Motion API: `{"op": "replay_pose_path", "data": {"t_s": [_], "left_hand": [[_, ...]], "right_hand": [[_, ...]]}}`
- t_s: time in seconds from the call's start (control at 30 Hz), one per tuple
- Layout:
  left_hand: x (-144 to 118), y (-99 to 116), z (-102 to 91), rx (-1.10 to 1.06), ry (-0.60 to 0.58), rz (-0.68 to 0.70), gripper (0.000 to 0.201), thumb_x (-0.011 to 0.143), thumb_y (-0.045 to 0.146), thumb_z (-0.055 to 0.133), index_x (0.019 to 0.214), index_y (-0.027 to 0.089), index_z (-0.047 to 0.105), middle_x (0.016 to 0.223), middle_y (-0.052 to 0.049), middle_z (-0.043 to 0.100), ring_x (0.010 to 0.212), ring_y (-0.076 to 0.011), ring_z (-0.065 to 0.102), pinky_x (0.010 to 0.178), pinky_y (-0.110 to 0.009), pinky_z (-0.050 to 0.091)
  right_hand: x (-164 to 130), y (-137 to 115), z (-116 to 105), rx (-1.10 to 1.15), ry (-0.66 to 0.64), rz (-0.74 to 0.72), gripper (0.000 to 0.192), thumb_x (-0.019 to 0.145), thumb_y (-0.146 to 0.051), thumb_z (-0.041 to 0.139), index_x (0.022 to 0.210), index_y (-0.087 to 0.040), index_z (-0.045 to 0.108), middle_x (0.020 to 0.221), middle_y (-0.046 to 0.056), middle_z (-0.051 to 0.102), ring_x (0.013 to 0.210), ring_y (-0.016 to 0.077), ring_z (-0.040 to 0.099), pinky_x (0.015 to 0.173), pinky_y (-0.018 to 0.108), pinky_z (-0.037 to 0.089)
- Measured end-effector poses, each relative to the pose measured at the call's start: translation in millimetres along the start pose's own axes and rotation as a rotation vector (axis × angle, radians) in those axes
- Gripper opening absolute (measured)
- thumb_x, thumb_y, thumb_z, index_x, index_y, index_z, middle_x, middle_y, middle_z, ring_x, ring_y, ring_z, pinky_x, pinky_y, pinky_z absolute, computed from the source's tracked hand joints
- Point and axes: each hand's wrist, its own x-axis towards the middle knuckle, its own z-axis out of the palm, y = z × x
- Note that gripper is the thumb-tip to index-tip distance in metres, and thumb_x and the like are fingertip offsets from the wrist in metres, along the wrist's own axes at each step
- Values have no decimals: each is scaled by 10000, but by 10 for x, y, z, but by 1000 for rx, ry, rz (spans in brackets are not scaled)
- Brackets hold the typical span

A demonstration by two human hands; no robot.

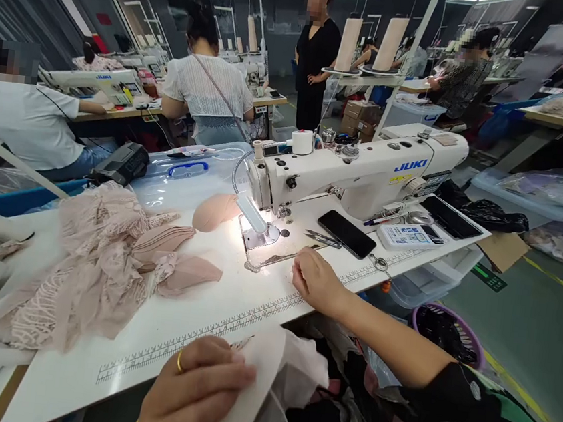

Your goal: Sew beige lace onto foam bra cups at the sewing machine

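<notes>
Head view is showing the left hand [195,390] pinching a white fabric piece [264,377] at the surface's [189,322] near edge; it looks light, limp, best gripped along its edge. The right hand [317,282] is resting loosely curled, empty, near the thread snips [323,239].

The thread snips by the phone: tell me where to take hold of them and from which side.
Take the thread snips at their right end, nearest the black phone, where the blades join. They lie flat on the white table with the points aimed left toward the needle plate. Probably come from above and the near side, where the right hand rests; the sewing machine blocks the far side.
</notes>
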Motion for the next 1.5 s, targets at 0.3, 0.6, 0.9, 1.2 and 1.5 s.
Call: {"op": "replay_pose_path", "data": {"t_s": [0.3, 0.6, 0.9, 1.2, 1.5], "left_hand": [[-256, -152, 0, 55, 32, -29, 64, 965, 171, 663, 962, 162, 727, 956, -74, 822, 913, -218, 726, 767, -378, 660], [-114, -92, 170, -307, 249, -399, 162, 904, 188, 732, 1065, 186, 726, 1067, -73, 777, 920, -202, 708, 772, -329, 626], [-38, 0, 418, -1098, 381, -1540, 525, 676, 339, 932, 1130, 138, 762, 1053, -130, 795, 999, -340, 748, 883, -445, 629], [-24, -41, 478, -1095, 492, -1506, 553, 689, 305, 935, 1179, 139, 740, 1115, -128, 789, 1095, -344, 724, 971, -463, 604], [-257, -159, 515, -1323, 583, -1509, 526, 861, 587, 747, 1230, 212, 721, 1265, -107, 745, 1193, -319, 689, 1068, -468, 554]], "right_hand": [[-24, -235, -426, 445, -133, 127, 114, 1071, -216, 427, 1035, -215, 535, 901, 54, 585, 836, 199, 547, 749, 333, 480], [-173, -703, -310, 306, -93, -191, 491, 987, -170, 553, 1445, -240, 388, 1124, 107, 675, 963, 233, 625, 837, 381, 521], [-73, -442, -115, 1081, -280, 929, 356, 965, -549, 606, 1027, -201, 569, 697, -44, 591, 594, 122, 503, 574, 233, 396], [-122, -478, -242, 1106, -220, 754, 581, 874, -593, 752, 1259, -222, 525, 1102, 43, 620, 969, 164, 586, 856, 309, 460], [-85, -553, -175, 1302, -272, 803, 618, 787, -405, 876, 1259, -239, 514, 841, -60, 554, 693, 87, 502, 637, 215, 384]]}}
